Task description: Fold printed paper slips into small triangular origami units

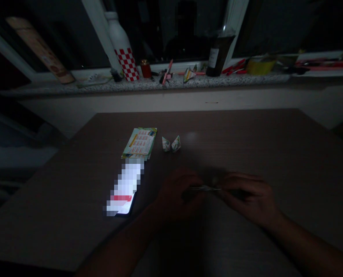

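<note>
In the dim light my left hand [175,196] and my right hand [246,198] meet over the near middle of the brown table [275,146]. Both pinch the ends of a thin, flat piece of paper [205,188] held between them just above the tabletop. Two small folded paper pieces [171,144] stand side by side farther back. A stack of printed paper sheets [140,143] lies to their left. A lit phone [124,191] lies face up left of my left hand.
Along the stone windowsill [165,82] stand a red-and-white checked bottle [123,48], a dark glass bottle [219,54], a small red jar [145,69], another folded paper piece [189,74], pens and a yellow tape roll [260,66]. A cardboard tube [38,48] leans at the left.
</note>
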The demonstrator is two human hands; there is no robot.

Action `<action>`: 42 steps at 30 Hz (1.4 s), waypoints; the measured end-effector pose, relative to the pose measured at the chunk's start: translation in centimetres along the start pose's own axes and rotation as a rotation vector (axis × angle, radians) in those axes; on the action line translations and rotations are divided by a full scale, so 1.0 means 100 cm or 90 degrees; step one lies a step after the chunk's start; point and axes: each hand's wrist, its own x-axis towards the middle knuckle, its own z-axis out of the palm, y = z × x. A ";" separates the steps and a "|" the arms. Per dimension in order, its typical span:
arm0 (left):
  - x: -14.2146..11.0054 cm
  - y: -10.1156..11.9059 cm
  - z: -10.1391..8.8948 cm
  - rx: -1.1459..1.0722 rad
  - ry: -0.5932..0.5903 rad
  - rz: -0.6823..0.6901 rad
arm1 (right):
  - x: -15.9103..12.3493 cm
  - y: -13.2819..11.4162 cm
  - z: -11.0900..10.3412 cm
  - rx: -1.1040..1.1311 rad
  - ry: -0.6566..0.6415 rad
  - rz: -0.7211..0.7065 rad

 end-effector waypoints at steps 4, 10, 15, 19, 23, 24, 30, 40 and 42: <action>0.001 -0.002 0.001 0.003 -0.004 0.007 | 0.001 -0.001 0.000 -0.005 0.005 0.014; 0.003 0.002 -0.001 0.046 -0.002 0.054 | -0.001 0.002 0.001 -0.023 0.003 0.011; 0.002 0.002 0.000 0.088 -0.026 0.098 | -0.002 0.003 0.003 -0.045 -0.043 -0.052; 0.002 0.003 0.002 0.096 -0.035 0.106 | 0.001 0.001 0.005 -0.072 -0.047 -0.115; 0.001 0.004 0.002 0.101 -0.019 0.087 | 0.003 0.001 0.004 -0.097 -0.047 -0.126; 0.001 0.004 0.002 0.102 -0.016 0.083 | 0.004 0.000 0.003 -0.103 -0.046 -0.126; 0.002 0.005 0.002 0.102 -0.022 0.063 | 0.002 -0.006 0.001 -0.141 -0.016 -0.123; 0.002 0.013 0.008 -0.025 -0.051 -0.217 | 0.000 -0.003 0.008 -0.107 0.017 -0.023; 0.003 0.015 0.010 -0.039 -0.043 -0.249 | 0.001 -0.003 0.008 -0.087 0.015 0.003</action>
